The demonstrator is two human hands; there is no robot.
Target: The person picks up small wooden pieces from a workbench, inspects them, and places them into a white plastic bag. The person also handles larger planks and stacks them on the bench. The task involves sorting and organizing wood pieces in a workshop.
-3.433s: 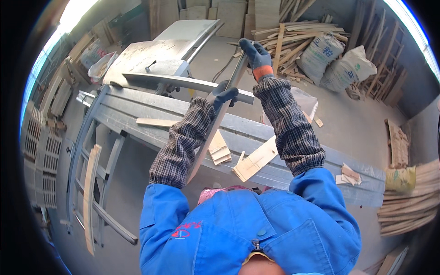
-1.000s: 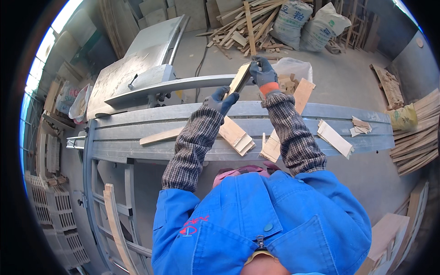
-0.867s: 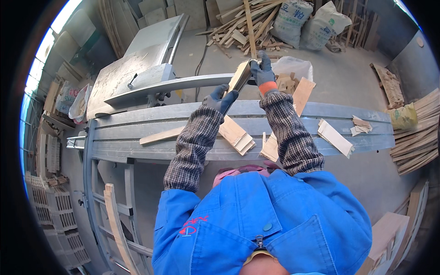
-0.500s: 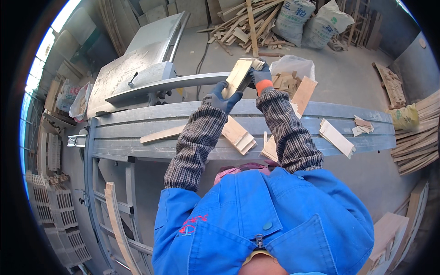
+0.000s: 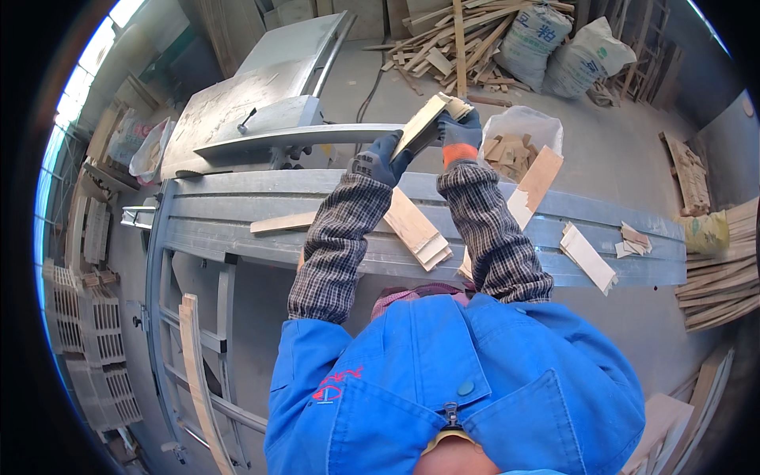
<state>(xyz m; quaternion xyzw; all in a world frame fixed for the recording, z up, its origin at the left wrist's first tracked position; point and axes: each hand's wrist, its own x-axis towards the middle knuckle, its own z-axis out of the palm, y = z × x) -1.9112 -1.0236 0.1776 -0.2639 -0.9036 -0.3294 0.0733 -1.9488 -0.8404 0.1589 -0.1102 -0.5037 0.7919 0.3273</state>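
Both gloved hands hold a short stack of pale wooden boards above the far side of the metal sliding table. My left hand is closed round the near left end. My right hand, with an orange glove cuff, grips the far right end. The stack is tilted, its dark side partly showing between the hands, and its far end looks ragged. Below the hands lie a short stack of boards and a narrow strip, partly behind my left sleeve. Another board lies right of my right forearm.
More pieces lie on the table's right part. Beyond it stand a clear bag of offcuts and a saw machine with a metal top. Scrap wood and white sacks sit farther back. Long strips are stacked at right.
The held stack has tilted, so more of its dark side shows. Both hands still grip it. The whole view has shifted slightly, moving the surroundings a little rightward.
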